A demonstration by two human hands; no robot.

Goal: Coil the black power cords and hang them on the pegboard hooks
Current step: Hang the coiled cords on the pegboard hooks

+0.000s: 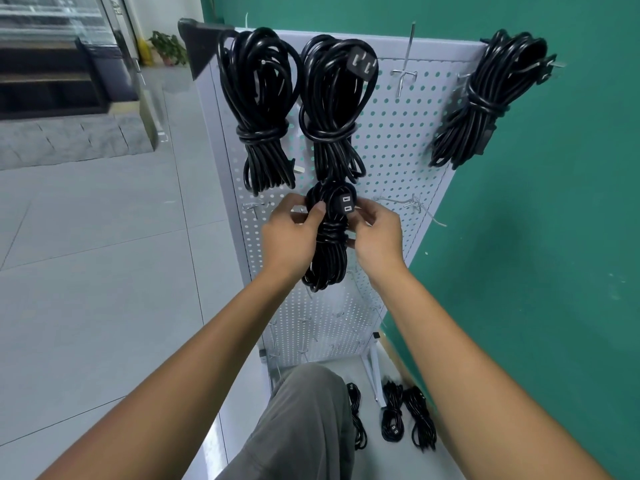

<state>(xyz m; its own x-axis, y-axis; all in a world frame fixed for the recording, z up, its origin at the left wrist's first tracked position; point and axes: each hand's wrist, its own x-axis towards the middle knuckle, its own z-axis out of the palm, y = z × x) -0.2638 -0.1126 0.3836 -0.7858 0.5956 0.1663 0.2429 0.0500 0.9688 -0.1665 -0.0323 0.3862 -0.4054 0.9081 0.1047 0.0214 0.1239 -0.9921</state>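
Note:
A coiled black power cord [329,261] is held upright against the middle row of the white pegboard [398,150]. My left hand [291,237] grips its upper left side with the thumb across the coil. On the right side my right hand [377,237] pinches it just below the plug, whose two prongs face me. Three coiled cords hang on the top row: one at the left [259,109], one beside it [332,109] and one at the far right [485,102]. The hook behind the held coil is hidden.
A bare hook [403,72] sticks out of the top row between the hung cords, and others [412,202] sit in the middle row. Three coiled cords [393,417] lie on the floor by the pegboard's foot. A green wall [554,202] stands at the right, grey tiled floor at the left.

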